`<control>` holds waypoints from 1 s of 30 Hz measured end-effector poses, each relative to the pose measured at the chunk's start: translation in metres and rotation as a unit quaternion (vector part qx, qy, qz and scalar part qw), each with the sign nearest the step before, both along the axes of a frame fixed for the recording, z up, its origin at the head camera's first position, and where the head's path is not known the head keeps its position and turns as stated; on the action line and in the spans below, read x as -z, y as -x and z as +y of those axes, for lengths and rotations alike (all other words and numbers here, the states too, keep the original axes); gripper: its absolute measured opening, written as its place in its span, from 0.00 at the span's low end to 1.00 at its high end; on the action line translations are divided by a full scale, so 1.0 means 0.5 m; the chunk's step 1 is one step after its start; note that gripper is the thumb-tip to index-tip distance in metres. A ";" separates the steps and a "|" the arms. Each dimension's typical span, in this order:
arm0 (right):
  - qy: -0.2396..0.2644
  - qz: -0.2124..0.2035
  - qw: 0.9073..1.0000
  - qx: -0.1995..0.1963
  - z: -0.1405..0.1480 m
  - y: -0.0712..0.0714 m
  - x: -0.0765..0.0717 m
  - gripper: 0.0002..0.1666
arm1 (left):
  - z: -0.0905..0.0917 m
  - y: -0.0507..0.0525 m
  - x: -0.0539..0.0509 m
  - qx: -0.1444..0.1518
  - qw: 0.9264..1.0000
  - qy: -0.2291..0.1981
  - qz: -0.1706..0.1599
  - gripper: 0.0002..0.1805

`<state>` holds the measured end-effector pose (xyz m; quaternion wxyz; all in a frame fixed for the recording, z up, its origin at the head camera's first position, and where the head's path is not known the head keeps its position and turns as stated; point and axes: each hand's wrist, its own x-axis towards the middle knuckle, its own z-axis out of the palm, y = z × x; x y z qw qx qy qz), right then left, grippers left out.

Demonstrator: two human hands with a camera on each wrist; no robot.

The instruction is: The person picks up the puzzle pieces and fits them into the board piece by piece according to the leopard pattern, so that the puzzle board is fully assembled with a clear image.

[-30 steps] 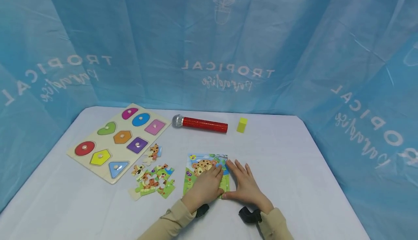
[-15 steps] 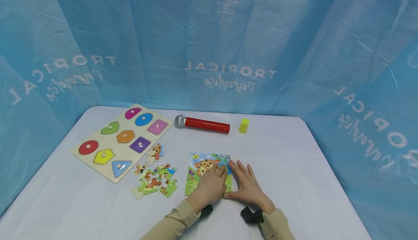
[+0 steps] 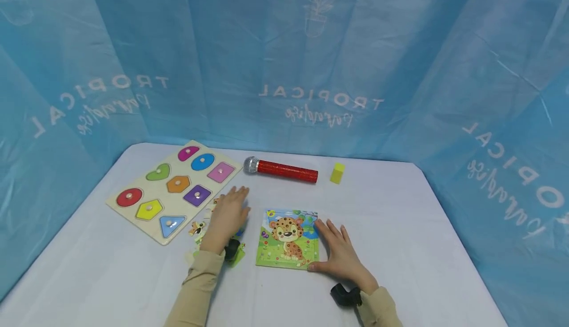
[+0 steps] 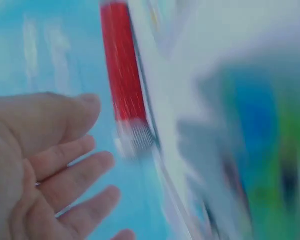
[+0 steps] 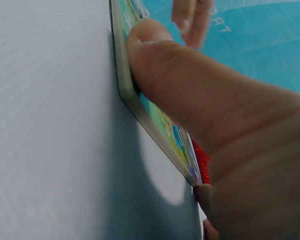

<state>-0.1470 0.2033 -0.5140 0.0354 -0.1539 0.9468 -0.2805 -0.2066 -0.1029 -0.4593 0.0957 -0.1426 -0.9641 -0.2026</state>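
A leopard jigsaw puzzle (image 3: 289,240) lies flat in its thin square frame, in front of me. My right hand (image 3: 341,255) holds it at the right edge: the thumb lies on the near corner and a fingertip meets the far one, as the right wrist view shows the thumb (image 5: 155,55) on the board. My left hand (image 3: 225,218) is over the loose jigsaw pieces (image 3: 197,229) left of the puzzle, covering most of them. Its fingers (image 4: 80,180) are extended and slightly bent, holding nothing in the blurred left wrist view.
A wooden shape-peg board (image 3: 175,188) with colourful knobbed pieces lies at the left. Behind the puzzle are a red toy microphone (image 3: 286,171) and a yellow block (image 3: 337,173). Blue printed cloth (image 3: 284,60) hangs along the back and sides of the white table (image 3: 391,208).
My left hand has lifted off the leopard puzzle and moved left over the loose pieces, uncovering the picture. My right hand stays at the puzzle's right edge. The head view has shifted slightly.
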 end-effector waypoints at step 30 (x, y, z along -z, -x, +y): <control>0.014 0.006 1.000 0.001 -0.002 -0.004 -0.004 0.67 | -0.100 0.015 0.025 -0.059 0.998 -0.008 0.008 0.24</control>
